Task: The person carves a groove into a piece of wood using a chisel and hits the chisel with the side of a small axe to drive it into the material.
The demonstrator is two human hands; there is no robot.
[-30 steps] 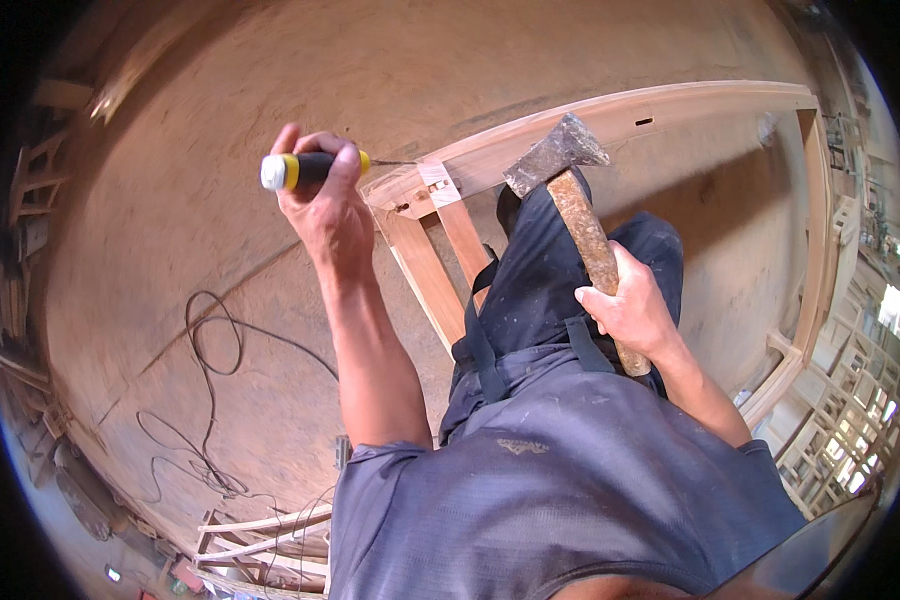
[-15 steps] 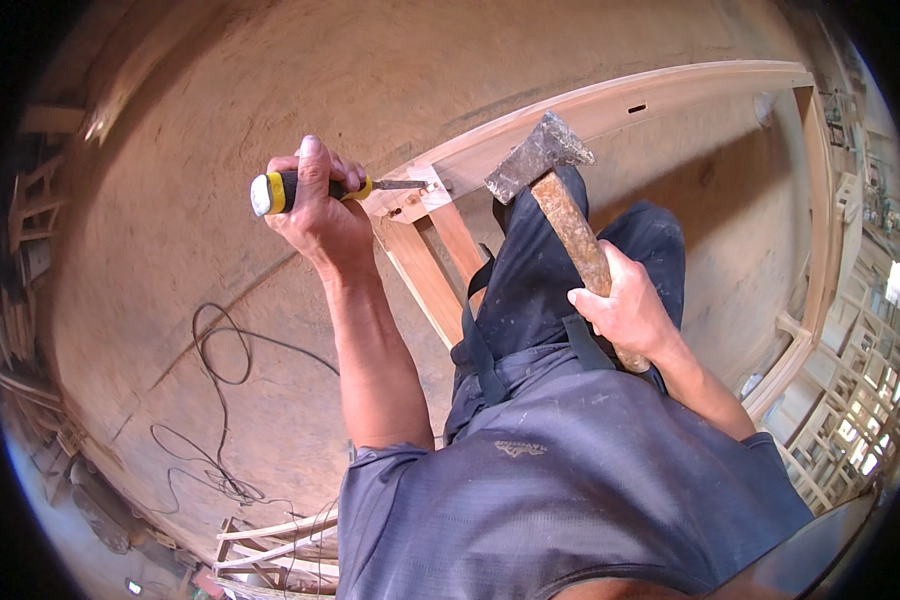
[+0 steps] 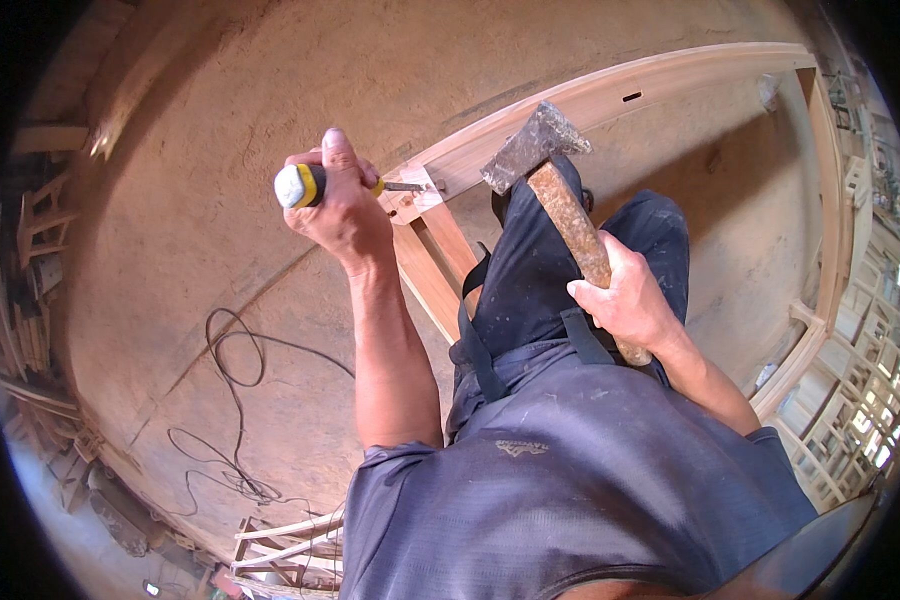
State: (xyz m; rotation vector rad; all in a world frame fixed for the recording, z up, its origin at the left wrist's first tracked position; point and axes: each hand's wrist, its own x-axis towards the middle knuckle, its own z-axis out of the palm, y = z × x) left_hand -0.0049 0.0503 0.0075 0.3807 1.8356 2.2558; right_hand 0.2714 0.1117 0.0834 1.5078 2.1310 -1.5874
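Observation:
My left hand (image 3: pixel 342 205) is wrapped round the black and yellow handle of a chisel (image 3: pixel 404 187). The blade's tip meets the pale end of a wooden joint (image 3: pixel 432 192), where small cut holes show. In my right hand (image 3: pixel 630 297) is a hatchet (image 3: pixel 570 215) with a worn wooden handle. Its scuffed grey head is raised above my knee, to the right of the joint and apart from the chisel. Two wooden rails (image 3: pixel 428 280) run from the joint toward my lap, close by my left leg.
A long wooden beam (image 3: pixel 610 100) with a slot stretches to the far right and meets another frame side (image 3: pixel 823 200). A dark cable (image 3: pixel 235 400) lies coiled on the floor at left. Wooden pieces (image 3: pixel 290 548) are stacked at the lower left, with latticed frames (image 3: pixel 855 420) at right.
The view has shifted slightly. My left hand has tilted, turning the chisel handle's end more toward me, with the tip still at the joint. The hatchet stays raised, almost unmoved.

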